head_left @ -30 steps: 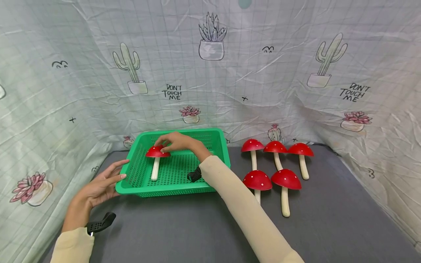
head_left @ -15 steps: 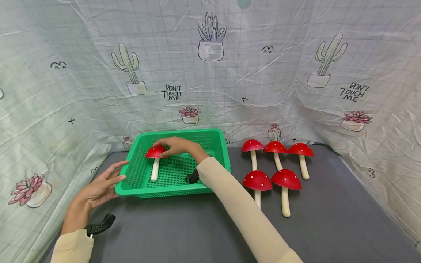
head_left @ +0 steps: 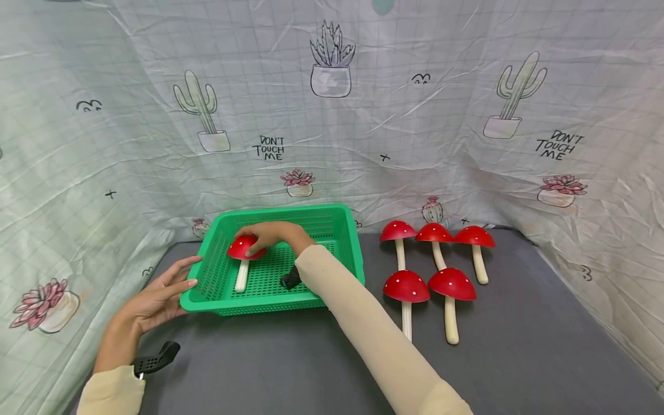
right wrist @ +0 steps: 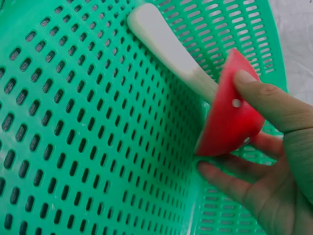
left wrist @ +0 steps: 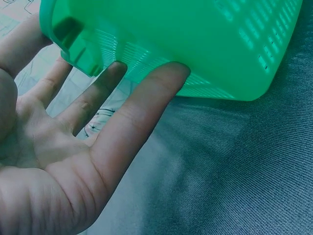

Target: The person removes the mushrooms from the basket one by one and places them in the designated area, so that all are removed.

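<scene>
A green perforated plastic basket [head_left: 280, 302] stands on the dark grey table with one red-capped, white-stemmed toy mushroom [head_left: 241, 275] inside, near its left end. My right hand [head_left: 275, 231] reaches into the basket and holds that mushroom by its white-dotted cap. In the right wrist view, the thumb lies on the red cap [right wrist: 230, 112] and the fingers are on its other side; the stem points away from the palm. My left hand [head_left: 158, 297] touches the basket's left end from outside. Straight fingers [left wrist: 142, 112] rest against the green plastic in the left wrist view.
Several more toy mushrooms lie right of the basket in two rows, such as a back-right mushroom [head_left: 474, 236] and a front mushroom [head_left: 451, 285]. A cloth backdrop [head_left: 332, 138] printed with potted plants hangs behind and at the sides of the grey tabletop [head_left: 259, 363].
My right hand has shifted slightly toward me, its thumb now over the front of the cap. The mushroom has moved a little nearer to me inside the basket. The left hand has stayed at the basket.
</scene>
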A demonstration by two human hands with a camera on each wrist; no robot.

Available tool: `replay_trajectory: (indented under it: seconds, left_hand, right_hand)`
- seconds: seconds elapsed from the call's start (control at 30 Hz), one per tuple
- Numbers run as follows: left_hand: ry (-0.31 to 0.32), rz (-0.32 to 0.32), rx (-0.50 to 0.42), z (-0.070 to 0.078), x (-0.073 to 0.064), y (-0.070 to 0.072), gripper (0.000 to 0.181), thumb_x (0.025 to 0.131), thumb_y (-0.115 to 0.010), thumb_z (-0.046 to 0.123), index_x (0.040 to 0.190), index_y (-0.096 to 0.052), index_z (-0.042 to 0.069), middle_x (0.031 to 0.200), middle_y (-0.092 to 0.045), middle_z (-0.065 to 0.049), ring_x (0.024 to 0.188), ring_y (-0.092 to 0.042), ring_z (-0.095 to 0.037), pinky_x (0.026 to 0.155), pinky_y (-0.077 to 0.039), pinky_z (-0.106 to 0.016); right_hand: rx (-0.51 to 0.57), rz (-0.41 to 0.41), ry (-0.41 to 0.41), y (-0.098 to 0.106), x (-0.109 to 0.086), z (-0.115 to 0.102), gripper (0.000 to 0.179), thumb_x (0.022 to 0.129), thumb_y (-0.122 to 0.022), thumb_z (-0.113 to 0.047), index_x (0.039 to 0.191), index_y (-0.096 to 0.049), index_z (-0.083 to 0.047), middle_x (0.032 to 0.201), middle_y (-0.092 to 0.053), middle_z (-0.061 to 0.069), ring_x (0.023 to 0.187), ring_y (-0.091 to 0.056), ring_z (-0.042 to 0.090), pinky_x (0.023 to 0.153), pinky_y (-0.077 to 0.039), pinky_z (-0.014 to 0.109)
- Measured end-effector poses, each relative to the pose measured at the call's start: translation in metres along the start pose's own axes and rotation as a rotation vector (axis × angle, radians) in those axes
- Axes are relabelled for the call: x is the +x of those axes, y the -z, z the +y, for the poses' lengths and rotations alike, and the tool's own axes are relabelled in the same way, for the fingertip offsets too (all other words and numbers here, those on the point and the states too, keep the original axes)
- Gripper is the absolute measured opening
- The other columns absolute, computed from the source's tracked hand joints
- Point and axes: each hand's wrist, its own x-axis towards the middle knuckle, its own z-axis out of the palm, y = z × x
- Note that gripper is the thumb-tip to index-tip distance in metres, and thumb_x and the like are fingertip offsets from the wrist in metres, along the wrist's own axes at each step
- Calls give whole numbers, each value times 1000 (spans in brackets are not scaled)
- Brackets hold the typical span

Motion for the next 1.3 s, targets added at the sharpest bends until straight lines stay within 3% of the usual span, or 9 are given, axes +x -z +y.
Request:
replay_trajectory:
  seconds: [0.23,0.4,0.47,0.57,0.7,0.9,1.03,1.2,1.3]
  left_hand:
    - [-20,-9,-14,4,-5,2,55,109,-41,3,155,-26,29,145,-41,14,114,-66,-20,84,-59,-46]
    - [-16,-7,-17,5,-8,4,55,109,-41,3,154,-26,30,145,-41,15,114,-66,-19,85,-59,-46]
    - [-17,-9,-21,4,-9,6,55,109,-40,3,155,-26,30,145,-40,15,114,-66,-19,85,-59,-46]
    - [-21,-7,-29,3,-10,6,55,109,-39,3,156,-25,29,146,-40,15,113,-66,-20,85,-59,-45]
    - [-16,7,-17,2,-10,4,56,109,-41,3,156,-24,29,146,-40,14,114,-66,-20,85,-59,-46]
    - [-6,28,2,0,-10,2,56,109,-42,5,157,-24,29,147,-38,13,115,-66,-20,86,-58,-46]
    - [-1,28,3,0,-9,1,57,109,-42,5,158,-21,27,151,-32,10,117,-65,-20,87,-58,-47]
    - [13,35,4,-1,-5,-4,59,109,-43,7,159,-19,27,155,-23,5,118,-64,-20,88,-57,-46]
    - [8,32,-8,0,-2,-4,58,109,-43,5,158,-20,27,156,-22,3,116,-65,-21,86,-58,-46]
  right_hand:
    - [162,-67,-43,-2,10,-8,69,97,-71,-26,157,-37,-26,156,-35,3,132,-37,18,88,-53,28]
    - [313,-168,-139,6,10,-19,72,96,-71,-19,158,-34,-28,159,-29,3,133,-34,19,103,-50,41]
    - [306,-222,-189,11,12,-24,73,96,-72,-20,157,-35,-31,160,-27,0,135,-33,19,108,-46,44]
    - [195,-303,-249,18,16,-33,74,94,-74,-24,156,-36,-39,162,-24,-4,139,-31,17,109,-45,42]
    - [10,-394,-270,24,22,-42,78,92,-77,-28,155,-34,-44,163,-22,-6,142,-29,15,106,-47,37]
    - [-36,-472,-263,25,23,-43,87,91,-77,-21,159,-27,-43,164,-18,-4,145,-24,15,107,-46,37]
    - [-244,-498,-209,22,20,-40,94,91,-77,-26,160,-17,-47,164,-18,-3,142,-26,16,104,-49,35]
    - [-611,-499,-48,17,14,-32,100,91,-78,-33,161,-7,-43,162,-26,-2,142,-29,19,106,-45,32]
    - [-676,-484,22,17,9,-25,103,91,-78,-33,162,-5,-40,163,-27,-1,145,-27,21,108,-42,33]
